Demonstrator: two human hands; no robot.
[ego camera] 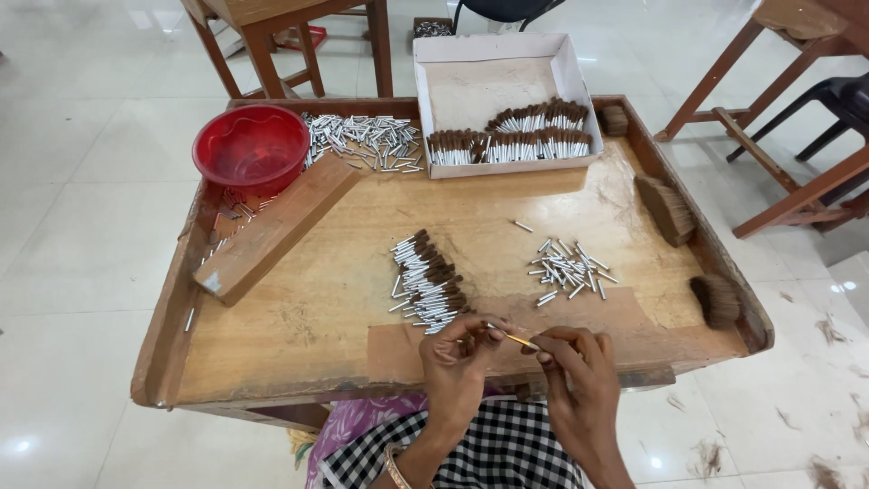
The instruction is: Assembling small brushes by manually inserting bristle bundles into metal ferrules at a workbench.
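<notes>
Both hands pinch one thin yellowish stick, perhaps a tool, at the table's near edge: left hand, right hand; a finished tufted pile lies nearby; loose metal tubes remain; the box is partly filled.

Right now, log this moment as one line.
left hand: pinches thin stick | right hand: holds stick's other end | nearest: brush pile | tubes beyond right hand
</notes>
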